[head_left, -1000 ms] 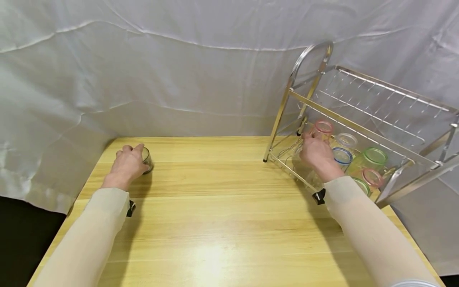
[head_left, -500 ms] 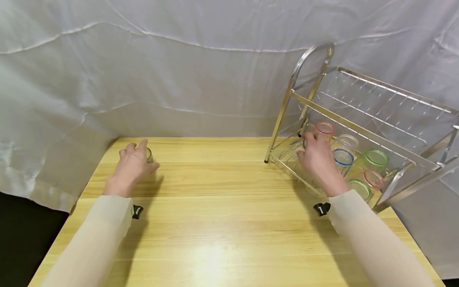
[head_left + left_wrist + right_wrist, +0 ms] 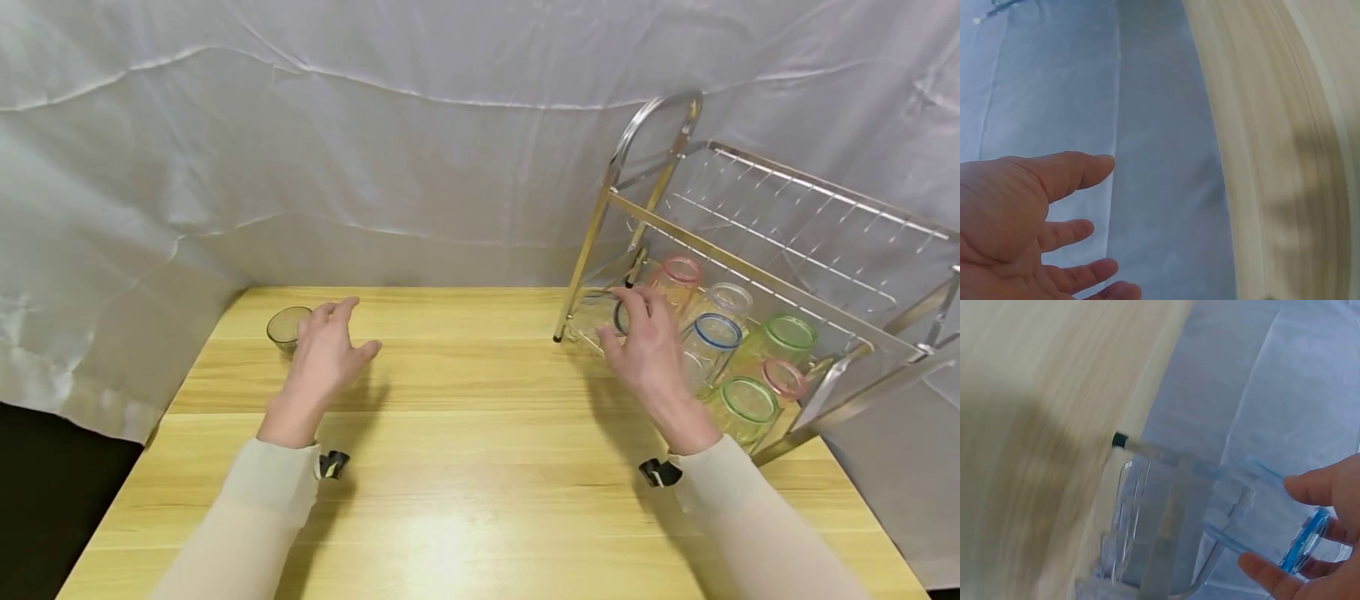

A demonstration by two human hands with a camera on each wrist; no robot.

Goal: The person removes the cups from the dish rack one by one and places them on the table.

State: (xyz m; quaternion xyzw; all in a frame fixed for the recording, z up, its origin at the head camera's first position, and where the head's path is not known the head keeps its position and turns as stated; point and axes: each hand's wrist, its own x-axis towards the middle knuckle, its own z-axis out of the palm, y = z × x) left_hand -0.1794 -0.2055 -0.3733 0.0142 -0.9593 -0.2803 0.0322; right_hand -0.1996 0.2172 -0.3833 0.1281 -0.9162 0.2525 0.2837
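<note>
My left hand (image 3: 322,358) hovers over the table just right of a small dark-tinted glass (image 3: 287,327). Its fingers are spread and hold nothing; in the left wrist view the palm (image 3: 997,212) is bare. On the right, my right hand (image 3: 647,346) is at the left end of the metal rack's lower shelf. Its thumb and fingers are loosely parted around a clear glass with a blue ring (image 3: 1305,540). That glass (image 3: 595,310) sits at the shelf's left end, partly hidden by the hand. Contact between fingers and glass cannot be made out.
The two-tier metal rack (image 3: 705,237) stands at the table's right. Its lower shelf holds several glasses with coloured rims: red (image 3: 681,268), blue (image 3: 717,331) and green (image 3: 750,400) among them. A grey curtain (image 3: 420,183) hangs behind the wooden table (image 3: 465,467).
My left hand has left the dark-tinted glass and moved right, uncovering it. My right hand's fingers have spread, and the hand has drawn slightly left and nearer, showing more of the blue-ringed glass.
</note>
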